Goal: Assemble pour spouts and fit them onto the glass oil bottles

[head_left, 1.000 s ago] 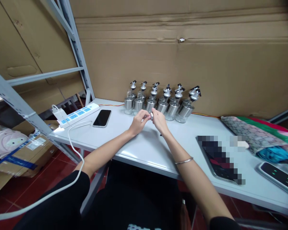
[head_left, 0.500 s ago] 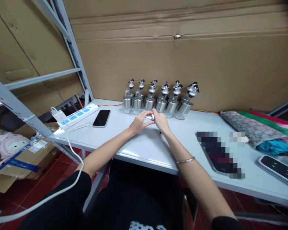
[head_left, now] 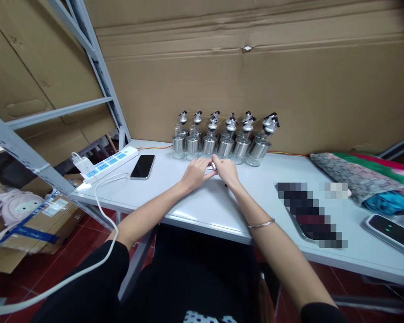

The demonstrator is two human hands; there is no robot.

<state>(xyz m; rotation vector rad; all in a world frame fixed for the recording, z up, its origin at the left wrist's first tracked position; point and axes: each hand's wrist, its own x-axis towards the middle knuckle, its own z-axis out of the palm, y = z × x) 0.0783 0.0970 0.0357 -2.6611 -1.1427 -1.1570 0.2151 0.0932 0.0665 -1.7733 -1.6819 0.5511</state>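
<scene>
A small silver piece (head_left: 213,166) is sitting pinched between the fingertips of the left hand (head_left: 195,172) and the right hand (head_left: 226,170), each grip closing on it from its own side, low over the white desk (head_left: 208,204) just in front of a row of steel-and-glass dispenser bottles (head_left: 222,141) standing against the cardboard wall (head_left: 256,76). A dark phone (head_left: 142,166) and a white power strip (head_left: 107,162) are lying to the left, a blurred-out tablet (head_left: 309,215) to the right; no writing is showing clearly enough to read.
</scene>
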